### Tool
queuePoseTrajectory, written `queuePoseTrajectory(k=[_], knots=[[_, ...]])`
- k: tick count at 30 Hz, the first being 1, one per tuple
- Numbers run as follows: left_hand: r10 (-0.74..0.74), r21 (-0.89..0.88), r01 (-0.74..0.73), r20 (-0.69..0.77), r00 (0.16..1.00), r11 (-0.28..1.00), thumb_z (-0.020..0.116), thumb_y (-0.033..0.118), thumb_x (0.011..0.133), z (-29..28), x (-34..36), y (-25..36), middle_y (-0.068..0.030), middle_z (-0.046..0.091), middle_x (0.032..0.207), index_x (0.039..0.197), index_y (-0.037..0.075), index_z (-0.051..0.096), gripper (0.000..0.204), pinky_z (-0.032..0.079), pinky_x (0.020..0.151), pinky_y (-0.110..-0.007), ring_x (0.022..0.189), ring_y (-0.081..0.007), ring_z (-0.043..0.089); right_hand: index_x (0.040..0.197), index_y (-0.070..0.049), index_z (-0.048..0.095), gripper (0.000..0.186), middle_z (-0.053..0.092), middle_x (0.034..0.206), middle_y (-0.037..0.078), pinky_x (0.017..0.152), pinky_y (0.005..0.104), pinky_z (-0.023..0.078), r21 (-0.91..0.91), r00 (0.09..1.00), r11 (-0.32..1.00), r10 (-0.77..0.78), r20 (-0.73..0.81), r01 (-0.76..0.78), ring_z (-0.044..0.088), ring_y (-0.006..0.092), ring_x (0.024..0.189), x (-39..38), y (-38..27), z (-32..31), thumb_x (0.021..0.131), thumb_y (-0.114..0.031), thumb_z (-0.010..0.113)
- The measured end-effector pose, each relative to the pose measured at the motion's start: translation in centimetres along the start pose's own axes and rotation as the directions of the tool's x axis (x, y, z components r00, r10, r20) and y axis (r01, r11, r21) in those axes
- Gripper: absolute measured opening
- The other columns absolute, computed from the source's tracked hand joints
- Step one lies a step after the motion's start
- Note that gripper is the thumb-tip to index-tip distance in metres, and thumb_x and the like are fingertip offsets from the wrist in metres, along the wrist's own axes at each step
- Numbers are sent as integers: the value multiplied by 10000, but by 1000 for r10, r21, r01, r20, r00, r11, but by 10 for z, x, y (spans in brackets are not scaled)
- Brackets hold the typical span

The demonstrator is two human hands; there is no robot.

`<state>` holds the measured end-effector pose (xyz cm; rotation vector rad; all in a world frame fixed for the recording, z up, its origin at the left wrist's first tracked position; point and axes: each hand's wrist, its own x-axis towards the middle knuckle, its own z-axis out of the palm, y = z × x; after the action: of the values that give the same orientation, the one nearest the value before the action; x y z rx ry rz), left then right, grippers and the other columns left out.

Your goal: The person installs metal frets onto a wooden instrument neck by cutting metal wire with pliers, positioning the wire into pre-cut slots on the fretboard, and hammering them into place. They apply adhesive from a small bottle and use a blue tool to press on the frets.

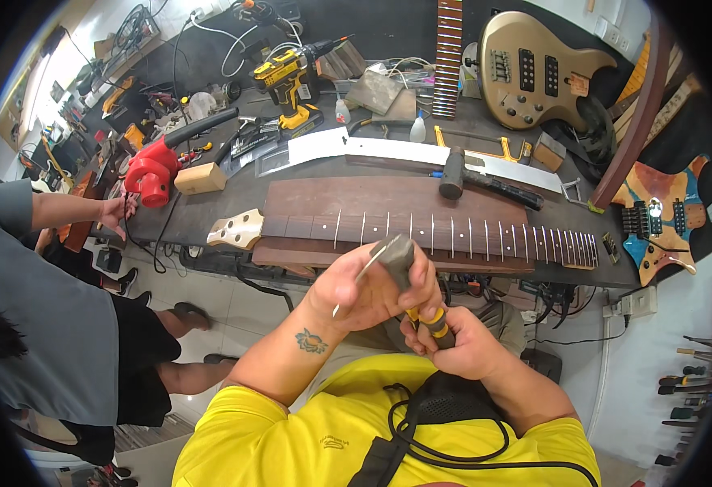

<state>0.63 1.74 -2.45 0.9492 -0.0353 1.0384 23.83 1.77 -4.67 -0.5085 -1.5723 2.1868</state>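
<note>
My left hand point(372, 294) is raised in front of the bench, its fingers closed on a thin, slightly curved strip of fret wire point(369, 261). Next to the wire is the dark head of a pair of pliers point(397, 258), partly hidden by my fingers. My right hand point(463, 347) wraps round the pliers' yellow and black handles. Beyond my hands lies a guitar neck point(445, 235) with a dark fretboard and a pale headstock at its left end. Bright frets cross much of the board; some slots near the headstock show no bright wire.
A brown board point(331, 195) lies under the neck. Behind are a hammer point(451, 174), a long pale strip point(421, 152), a yellow drill point(289, 85) and a red blower point(154, 174). Guitars stand at the right, including a gold bass point(526, 77). A person in grey point(55, 308) stands at left.
</note>
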Motion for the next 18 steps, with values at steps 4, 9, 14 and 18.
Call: queuePoseTrajectory(k=[4, 9, 14, 18], knots=[[23, 11, -21, -386, 922, 1000, 714, 599, 902, 29, 9, 9, -161, 592, 1119, 1294, 19, 533, 723, 501, 970, -489, 996, -328, 636, 839, -56, 530, 181, 575, 1063, 50, 863, 315, 447, -70, 991, 992, -114, -77, 108, 523, 154, 910, 7, 3, -4, 742, 90, 573], [406, 622, -2, -509, 759, 783, 707, 142, 998, 18, -40, 28, -136, 707, 968, 1313, 3, 641, 350, 568, 774, -367, 883, -250, 691, 828, -60, 497, 210, 558, 1067, 72, 822, 327, 447, -371, 962, 916, -223, -155, 153, 517, 167, 871, 8, -4, -18, 717, 108, 558], [561, 843, 126, -452, 693, 523, 681, -79, 974, 39, -36, 28, -153, 770, 980, 1168, -46, 766, 214, 589, 741, -311, 869, -187, 734, 820, -56, 503, 212, 559, 1089, 92, 871, 345, 450, -442, 947, 874, -290, -137, 204, 522, 193, 927, 3, -4, -19, 683, 86, 583], [532, 862, 139, -420, 735, 488, 665, -97, 982, 37, -35, 35, -139, 771, 950, 1134, -60, 783, 197, 585, 733, -298, 836, -178, 730, 828, -49, 521, 206, 559, 1115, 96, 926, 360, 445, -459, 955, 872, -258, -143, 167, 525, 216, 977, 2, -12, -15, 672, 60, 600]])
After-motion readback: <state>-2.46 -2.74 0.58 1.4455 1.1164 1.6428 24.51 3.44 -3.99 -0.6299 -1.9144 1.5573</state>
